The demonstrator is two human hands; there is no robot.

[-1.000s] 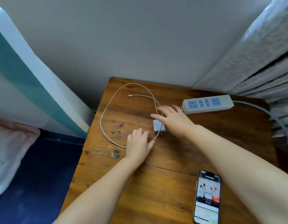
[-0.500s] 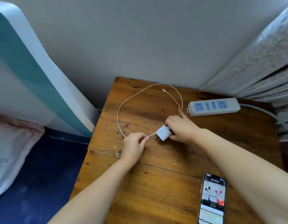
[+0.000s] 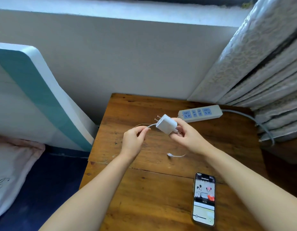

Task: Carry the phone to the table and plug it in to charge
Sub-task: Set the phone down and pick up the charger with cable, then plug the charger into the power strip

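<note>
Hands had lifted the white charger block clear of the worktop since half a second before, when it still lay on the wood. The right hand was now grasping the block with its fingers closed round the rear end, while the left hand pinched the cable just beside it between thumb and forefinger. The cable's free connector had come to lie on the wood below the hands, unplugged. To my judgement the charger was being readied, so the plugging-in steps were all still to do.

The block's two prongs pointed up and to the left, away from the power strip, which lay near the far right of the worktop; the block would need turning round to meet a socket. The phone lay flat, screen up and lit, at the near right of the worktop, well apart from both hands, its long axis running from near to far edge.
</note>
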